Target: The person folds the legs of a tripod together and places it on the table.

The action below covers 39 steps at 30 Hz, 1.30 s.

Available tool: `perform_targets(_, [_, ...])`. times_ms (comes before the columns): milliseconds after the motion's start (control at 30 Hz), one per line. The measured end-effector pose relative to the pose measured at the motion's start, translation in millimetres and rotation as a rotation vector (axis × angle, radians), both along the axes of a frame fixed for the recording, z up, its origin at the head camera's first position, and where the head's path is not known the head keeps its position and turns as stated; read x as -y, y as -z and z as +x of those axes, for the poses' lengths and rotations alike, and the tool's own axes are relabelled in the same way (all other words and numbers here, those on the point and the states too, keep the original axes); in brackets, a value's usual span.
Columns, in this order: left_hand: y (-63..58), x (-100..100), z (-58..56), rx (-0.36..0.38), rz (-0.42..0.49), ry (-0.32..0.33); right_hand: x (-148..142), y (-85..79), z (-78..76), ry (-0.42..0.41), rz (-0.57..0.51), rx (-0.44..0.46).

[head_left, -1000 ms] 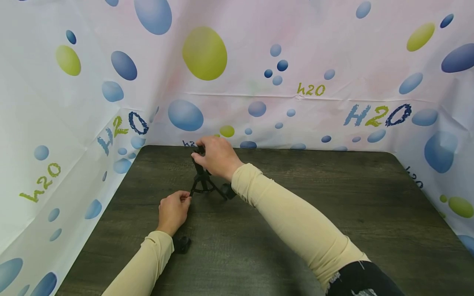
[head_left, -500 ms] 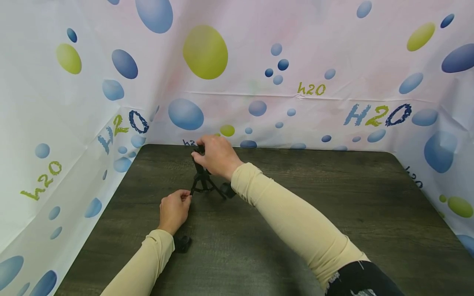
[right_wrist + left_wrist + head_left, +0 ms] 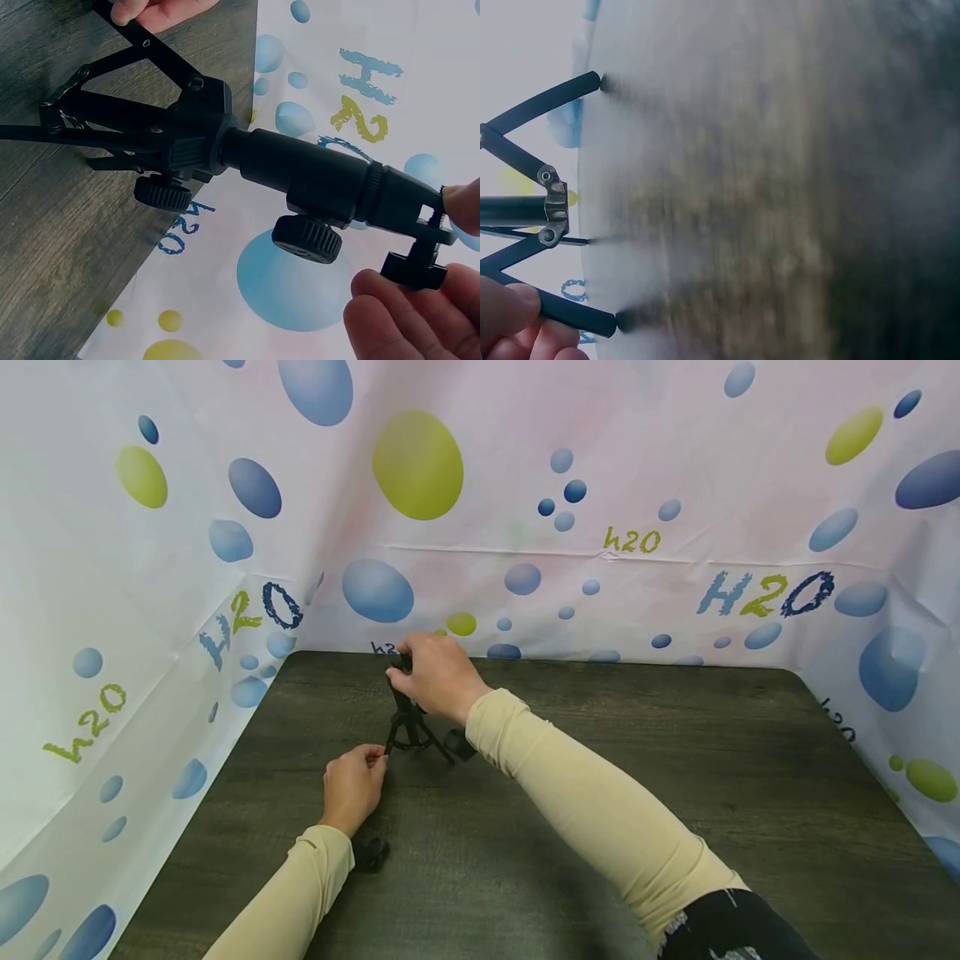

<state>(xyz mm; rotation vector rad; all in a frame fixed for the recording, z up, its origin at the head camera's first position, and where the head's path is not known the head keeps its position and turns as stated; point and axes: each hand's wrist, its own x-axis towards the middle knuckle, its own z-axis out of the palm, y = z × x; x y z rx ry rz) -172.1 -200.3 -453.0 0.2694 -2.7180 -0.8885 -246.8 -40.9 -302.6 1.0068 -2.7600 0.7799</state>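
While the left hand (image 3: 352, 785) pinches a tripod leg (image 3: 577, 313), the right hand (image 3: 442, 677) pinches its top knob (image 3: 414, 270) — seemingly steadying; next wants even footing.

Between the left hand (image 3: 354, 789) and the right sleeve (image 3: 600, 810), a free lane of wood-grain tabletop (image 3: 450, 860) leads to the black mini tripod (image 3: 409, 723). The right hand (image 3: 441, 675) obstructs its top; a printed backdrop (image 3: 480, 502) bars the far edge.
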Motion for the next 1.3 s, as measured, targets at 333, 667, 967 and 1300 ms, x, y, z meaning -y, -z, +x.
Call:
perform_targets(333, [0.5,-0.8,0.3,-0.007,0.003,-0.002,0.7,-1.9,0.7,0.01,0.015,0.016])
perform_targets(667, [1.6,-2.0,1.1,-0.043,0.005,0.013,-0.7,-3.9,1.6,0.009,0.023,0.02])
perform_targets(967, [3.4,-3.4,1.7,-0.06,0.014,0.014,-1.0,-4.5,1.2,0.006,0.019,0.045])
perform_targets(1300, [4.9,-4.4,1.1,-0.061,0.022,0.003,-1.4,-5.1,1.8,0.013,0.005,0.064])
